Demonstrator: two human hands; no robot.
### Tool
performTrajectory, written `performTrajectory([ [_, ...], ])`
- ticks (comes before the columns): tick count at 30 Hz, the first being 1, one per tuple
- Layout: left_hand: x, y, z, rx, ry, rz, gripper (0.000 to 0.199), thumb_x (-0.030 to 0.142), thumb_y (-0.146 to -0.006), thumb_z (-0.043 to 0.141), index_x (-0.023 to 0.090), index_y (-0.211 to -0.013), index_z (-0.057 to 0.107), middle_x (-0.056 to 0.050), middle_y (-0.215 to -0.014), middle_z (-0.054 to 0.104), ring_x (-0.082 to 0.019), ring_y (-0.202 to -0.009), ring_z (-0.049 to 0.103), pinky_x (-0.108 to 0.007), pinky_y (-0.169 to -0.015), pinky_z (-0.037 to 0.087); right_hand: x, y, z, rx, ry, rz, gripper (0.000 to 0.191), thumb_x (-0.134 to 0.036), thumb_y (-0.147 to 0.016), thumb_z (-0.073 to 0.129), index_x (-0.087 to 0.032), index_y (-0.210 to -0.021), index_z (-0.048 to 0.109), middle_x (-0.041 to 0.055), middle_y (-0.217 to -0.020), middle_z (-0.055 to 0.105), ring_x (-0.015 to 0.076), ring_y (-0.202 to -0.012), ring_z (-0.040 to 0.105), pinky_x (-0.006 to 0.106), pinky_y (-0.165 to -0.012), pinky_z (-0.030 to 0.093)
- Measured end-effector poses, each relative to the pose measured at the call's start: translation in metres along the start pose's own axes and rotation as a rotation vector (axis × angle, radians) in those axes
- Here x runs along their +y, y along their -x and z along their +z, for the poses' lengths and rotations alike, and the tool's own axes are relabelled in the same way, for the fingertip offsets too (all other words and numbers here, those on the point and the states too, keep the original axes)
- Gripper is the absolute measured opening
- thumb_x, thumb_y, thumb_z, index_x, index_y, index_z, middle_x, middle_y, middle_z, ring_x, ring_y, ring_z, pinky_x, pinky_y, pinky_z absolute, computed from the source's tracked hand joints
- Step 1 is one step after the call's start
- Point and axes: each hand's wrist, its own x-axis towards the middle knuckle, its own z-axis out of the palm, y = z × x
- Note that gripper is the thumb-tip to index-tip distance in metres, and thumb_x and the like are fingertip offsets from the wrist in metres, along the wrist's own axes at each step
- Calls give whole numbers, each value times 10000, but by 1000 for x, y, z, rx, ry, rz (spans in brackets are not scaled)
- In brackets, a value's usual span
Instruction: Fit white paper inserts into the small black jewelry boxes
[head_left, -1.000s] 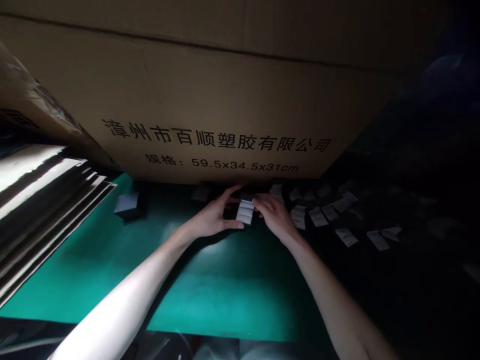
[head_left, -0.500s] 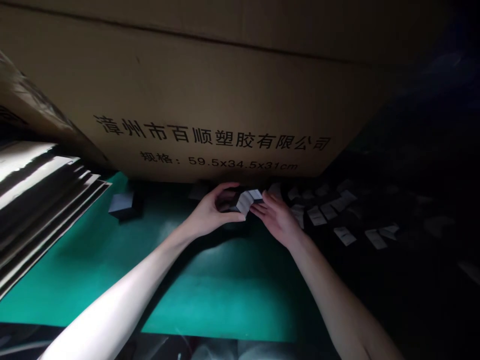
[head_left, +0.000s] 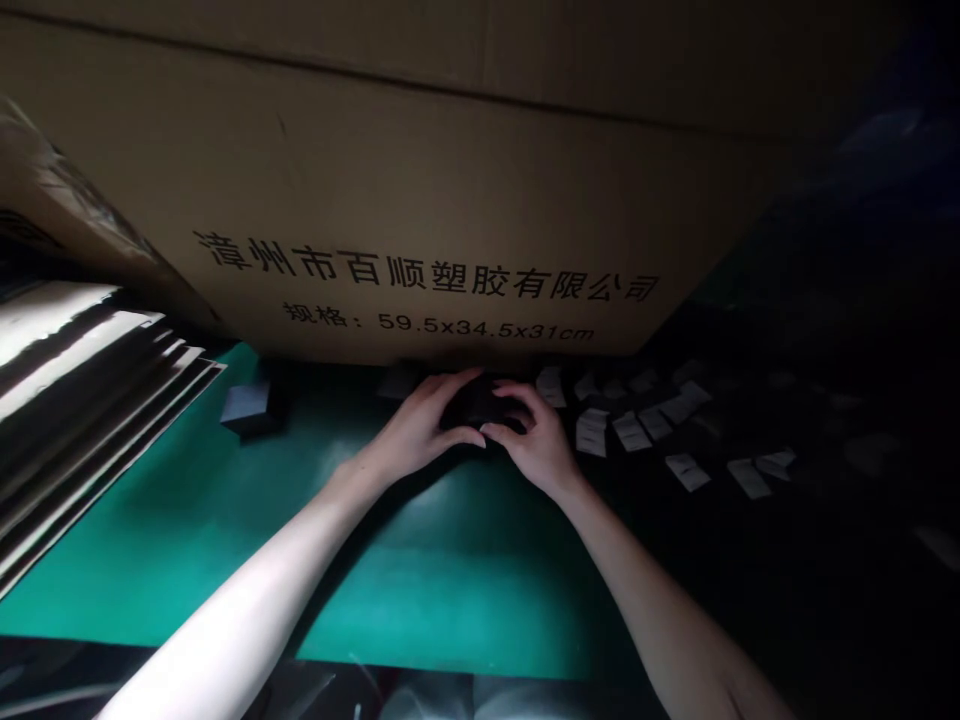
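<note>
The left hand and the right hand are both curved and narrow, and their fingers close around a small dark block from two sides. The block is between the hands, at the far edge of the green mat. The fingers and the shadow cover most of it, so I cannot see its exact shape, and I cannot tell if it touches the mat or is lifted a little.

For work like this, it seems best to press evenly from both sides, because a small block can turn or slip easily between the fingers.

Just beside the right hand, many white paper slips lie scattered on a dark surface. Left of the hands, a dark grey block sits on the mat, and further left is a stack of flat sheets. Behind everything stands a big cardboard carton with black printed text.
</note>
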Motion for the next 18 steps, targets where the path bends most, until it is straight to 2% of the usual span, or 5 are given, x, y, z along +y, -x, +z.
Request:
performTrajectory([
  [3,-7,1,-5,-63,-224,114,723,563,-900,663,217,-1511,491,-170,-1532,520,-368,-1444,431,-558,-1166,395,3,4,4,-15,165,-133,316,-214,-818,725,-251,-1127,671,79,-1342,616,221,-1275,599,383,-1031,569],
  [7,-15,3,-17,-97,-451,131,534,489,-955,620,182,-1391,634,-158,-1409,643,-378,-1435,442,-586,-1185,354,-3,6,2,-32,336,-285,287,-215,-902,626,-235,-1186,667,111,-1390,587,223,-1285,602,371,-988,604],
  [12,-35,21,-46,-80,-594,45,482,437,-972,577,230,-1405,625,-135,-1416,649,-386,-1476,396,-683,-1236,146,-13,-3,-18,207,779,-477,270,-180,-963,510,-202,-1170,682,128,-1244,670,240,-1225,624,446,-1067,545],
  [15,-53,39,-70,-73,-656,-68,493,454,-998,493,241,-1430,593,-145,-1521,549,-376,-1474,401,-645,-1216,234,-12,-6,-28,266,1037,-448,343,-148,-969,470,-163,-1255,659,158,-1392,604,285,-1365,524,511,-1142,471],
  [18,-62,59,-93,-84,-740,-128,545,481,-1025,409,175,-1448,564,-184,-1532,523,-376,-1439,440,-583,-1160,345,-10,-8,-30,223,1244,-386,439,-131,-957,476,-95,-1384,574,207,-1482,537,339,-1429,451,632,-1217,309],
])
